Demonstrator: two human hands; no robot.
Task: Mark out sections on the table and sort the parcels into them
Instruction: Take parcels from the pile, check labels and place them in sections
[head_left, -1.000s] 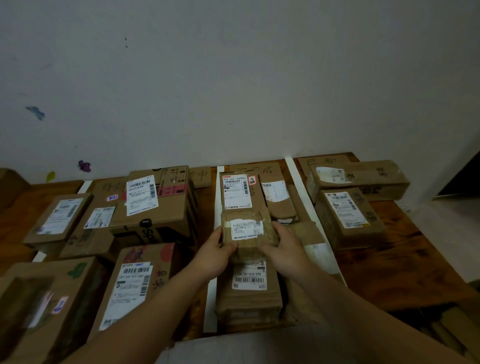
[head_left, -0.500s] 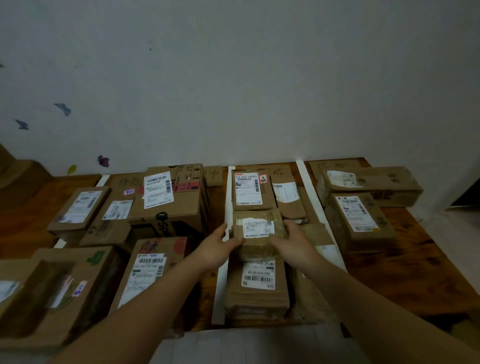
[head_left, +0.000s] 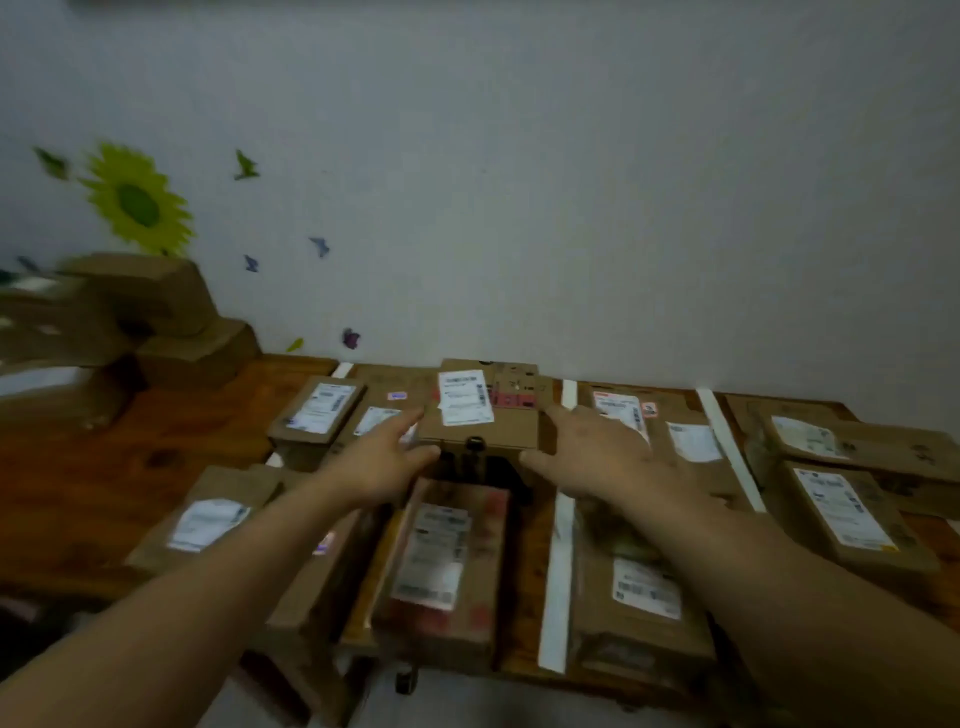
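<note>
Brown cardboard parcels with white labels lie in rows on a wooden table (head_left: 104, 467), divided by white tape strips (head_left: 558, 566). A tall box (head_left: 483, 410) with a white label and a red patch stands at the back of the middle-left section. My left hand (head_left: 379, 457) reaches out with straight fingers beside its left edge. Over at its right corner my right hand (head_left: 602, 457) also has spread fingers. Neither hand holds anything. A red-printed parcel (head_left: 441, 561) lies below the tall box. The view is blurred.
A second tape strip (head_left: 727, 447) marks off the right section with three boxes (head_left: 841, 519). More boxes (head_left: 150, 317) are stacked at the far left against the wall, under a sunflower sticker. The table's left part shows bare wood.
Both hands let go of the small parcel in the middle section and moved left toward the tall box. The camera swung left.
</note>
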